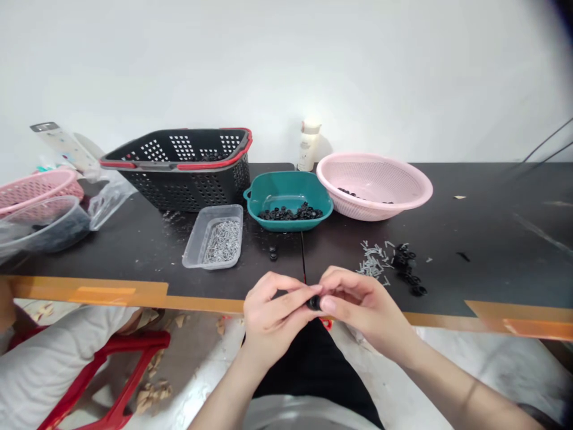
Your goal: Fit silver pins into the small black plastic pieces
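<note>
A small black round plastic part is pinched between my two hands at the table's front edge, above my lap. My left hand grips it from the left with thumb and index finger. From the other side, the thumb and fingers of my right hand close on it. Whether a pin is in it cannot be made out. Beyond my right hand lie a loose heap of silver pins and a cluster of black round parts. Two more black parts rest on the table beyond my left hand.
Along the back stand a black basket, a teal basin of black parts, a pink colander and a white bottle. A clear tray holds pins. At left, a person's leg is beside a red stool.
</note>
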Demonstrator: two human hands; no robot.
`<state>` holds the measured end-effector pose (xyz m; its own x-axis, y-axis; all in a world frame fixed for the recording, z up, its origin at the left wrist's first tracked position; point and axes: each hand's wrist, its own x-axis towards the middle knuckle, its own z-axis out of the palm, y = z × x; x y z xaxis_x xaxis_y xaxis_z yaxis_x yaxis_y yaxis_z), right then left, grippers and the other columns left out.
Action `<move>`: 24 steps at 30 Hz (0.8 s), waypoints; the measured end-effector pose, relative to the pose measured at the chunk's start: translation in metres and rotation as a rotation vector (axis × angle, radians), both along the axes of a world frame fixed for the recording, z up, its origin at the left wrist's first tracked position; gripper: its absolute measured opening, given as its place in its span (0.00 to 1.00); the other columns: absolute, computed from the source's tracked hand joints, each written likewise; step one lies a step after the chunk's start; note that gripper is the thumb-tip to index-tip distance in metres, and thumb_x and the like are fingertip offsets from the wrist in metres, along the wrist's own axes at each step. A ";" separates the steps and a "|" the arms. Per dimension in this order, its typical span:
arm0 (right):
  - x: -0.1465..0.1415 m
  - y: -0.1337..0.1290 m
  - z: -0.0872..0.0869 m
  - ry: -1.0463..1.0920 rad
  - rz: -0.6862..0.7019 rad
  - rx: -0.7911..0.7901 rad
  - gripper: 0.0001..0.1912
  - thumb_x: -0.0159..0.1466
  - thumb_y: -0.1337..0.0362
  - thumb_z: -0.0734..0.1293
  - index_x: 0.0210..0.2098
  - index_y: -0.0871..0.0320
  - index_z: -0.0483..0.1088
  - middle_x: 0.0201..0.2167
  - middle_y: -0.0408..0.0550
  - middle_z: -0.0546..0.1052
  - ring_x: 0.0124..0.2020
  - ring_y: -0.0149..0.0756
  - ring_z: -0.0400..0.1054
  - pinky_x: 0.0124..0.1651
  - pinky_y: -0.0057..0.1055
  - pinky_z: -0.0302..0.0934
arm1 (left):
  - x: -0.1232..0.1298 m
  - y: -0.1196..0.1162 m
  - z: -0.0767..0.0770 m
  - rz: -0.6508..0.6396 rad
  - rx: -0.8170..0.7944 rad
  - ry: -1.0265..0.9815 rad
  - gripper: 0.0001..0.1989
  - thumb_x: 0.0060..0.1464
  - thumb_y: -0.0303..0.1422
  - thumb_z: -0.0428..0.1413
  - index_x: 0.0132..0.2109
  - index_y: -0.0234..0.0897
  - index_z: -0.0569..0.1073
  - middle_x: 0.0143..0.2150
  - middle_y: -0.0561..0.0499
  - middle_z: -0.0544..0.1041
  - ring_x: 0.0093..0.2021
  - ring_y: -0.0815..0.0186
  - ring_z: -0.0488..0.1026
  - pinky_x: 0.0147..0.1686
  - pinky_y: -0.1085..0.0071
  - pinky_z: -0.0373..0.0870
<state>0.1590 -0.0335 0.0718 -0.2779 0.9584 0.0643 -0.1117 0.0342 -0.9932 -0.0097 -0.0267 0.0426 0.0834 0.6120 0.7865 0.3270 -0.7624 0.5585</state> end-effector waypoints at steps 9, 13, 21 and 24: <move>-0.002 -0.008 0.001 -0.206 -0.262 0.485 0.06 0.57 0.72 0.73 0.31 0.54 0.77 0.26 0.42 0.75 0.27 0.29 0.69 0.31 0.24 0.64 | 0.004 -0.003 0.003 0.004 -0.032 0.012 0.10 0.51 0.31 0.64 0.43 0.41 0.80 0.33 0.50 0.79 0.32 0.67 0.75 0.31 0.72 0.75; -0.002 -0.011 0.006 -0.251 -0.260 0.543 0.07 0.57 0.73 0.72 0.32 0.55 0.78 0.25 0.43 0.76 0.25 0.31 0.70 0.28 0.26 0.65 | 0.005 -0.003 0.001 -0.018 -0.054 -0.019 0.11 0.52 0.29 0.63 0.44 0.40 0.80 0.33 0.50 0.78 0.32 0.68 0.75 0.31 0.73 0.74; -0.002 -0.022 0.010 -0.322 -0.248 0.520 0.09 0.58 0.70 0.73 0.37 0.52 0.79 0.29 0.46 0.76 0.26 0.33 0.70 0.24 0.27 0.64 | 0.003 -0.004 0.002 -0.016 0.004 -0.028 0.11 0.52 0.28 0.63 0.45 0.41 0.79 0.32 0.51 0.78 0.32 0.68 0.74 0.29 0.73 0.72; -0.004 -0.024 0.013 -0.332 -0.267 0.552 0.10 0.57 0.72 0.73 0.38 0.52 0.79 0.29 0.46 0.75 0.26 0.34 0.70 0.24 0.28 0.64 | 0.002 -0.006 0.003 -0.013 0.035 -0.045 0.12 0.53 0.27 0.62 0.46 0.41 0.79 0.31 0.52 0.77 0.31 0.69 0.74 0.29 0.73 0.72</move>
